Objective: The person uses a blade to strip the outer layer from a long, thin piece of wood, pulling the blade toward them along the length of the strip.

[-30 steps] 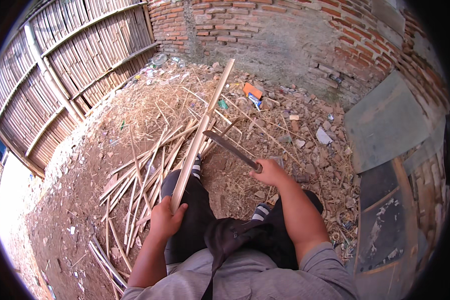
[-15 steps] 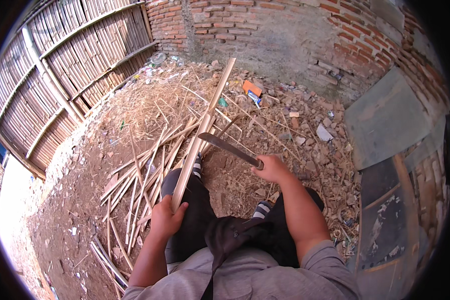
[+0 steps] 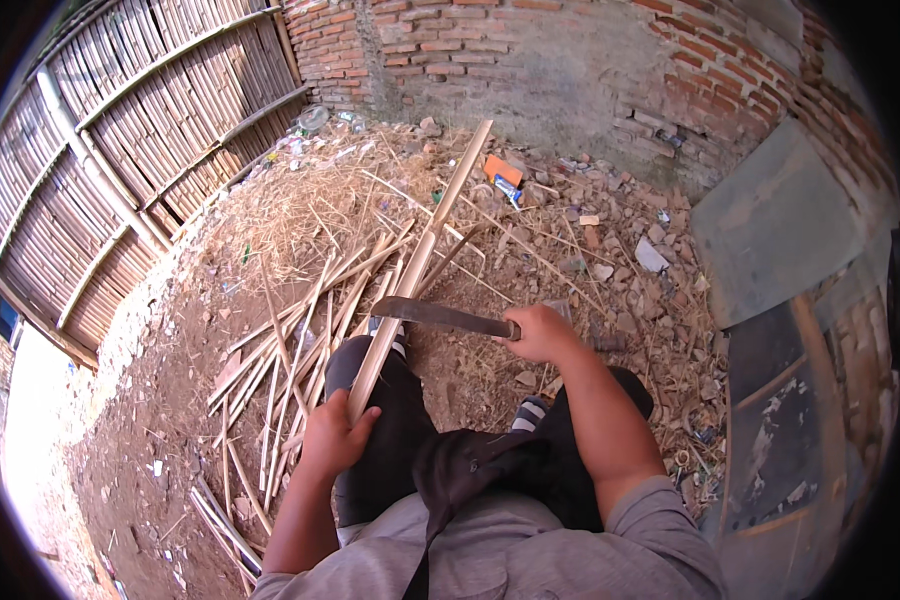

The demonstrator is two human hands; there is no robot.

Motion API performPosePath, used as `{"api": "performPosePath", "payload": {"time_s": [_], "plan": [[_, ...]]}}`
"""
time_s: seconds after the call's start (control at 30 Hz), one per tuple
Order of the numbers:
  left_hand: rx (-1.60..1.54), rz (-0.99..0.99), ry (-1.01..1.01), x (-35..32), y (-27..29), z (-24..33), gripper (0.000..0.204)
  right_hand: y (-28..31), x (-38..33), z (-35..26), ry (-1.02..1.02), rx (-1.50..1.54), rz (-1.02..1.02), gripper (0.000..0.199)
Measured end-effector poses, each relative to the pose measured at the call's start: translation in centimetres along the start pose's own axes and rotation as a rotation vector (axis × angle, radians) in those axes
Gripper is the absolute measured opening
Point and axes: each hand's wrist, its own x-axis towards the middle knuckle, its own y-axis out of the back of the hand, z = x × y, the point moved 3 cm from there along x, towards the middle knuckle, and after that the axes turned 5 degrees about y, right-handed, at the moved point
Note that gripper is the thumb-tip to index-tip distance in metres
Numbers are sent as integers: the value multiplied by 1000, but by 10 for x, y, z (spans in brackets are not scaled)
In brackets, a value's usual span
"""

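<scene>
My left hand (image 3: 336,432) is closed around the near end of a long split bamboo piece (image 3: 407,295), which slants up and away over my left leg. In my right hand (image 3: 542,334) is the handle of a machete (image 3: 440,315). Its dark, curved blade points left and lies across the bamboo, some way beyond my left hand. Whether the edge touches the bamboo or hovers just above it, I cannot tell. Many thin bamboo strips (image 3: 270,372) lie heaped on the ground to the left of my legs.
A bamboo fence (image 3: 170,110) stands at the left and a worn brick wall (image 3: 530,75) at the back. Grey sheets (image 3: 775,225) lean at the right. Straw, broken bricks, an orange piece (image 3: 502,170) and a blue wrapper (image 3: 508,190) litter the dirt ground.
The machete blade has moved left and down along the bamboo, nearer my left hand, and lies more level. The bamboo's far end has swung slightly to the right. Both hands keep their grips.
</scene>
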Motion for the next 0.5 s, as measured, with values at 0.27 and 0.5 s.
{"api": "performPosePath", "payload": {"time_s": [0.27,0.5], "plan": [[48,-25,-6,-2,-5,-5,42,11,-6,22,-189,96,100,31],[42,-6,-29,-4,-5,-5,43,-8,0,-1,-22,19,-47,24]]}}
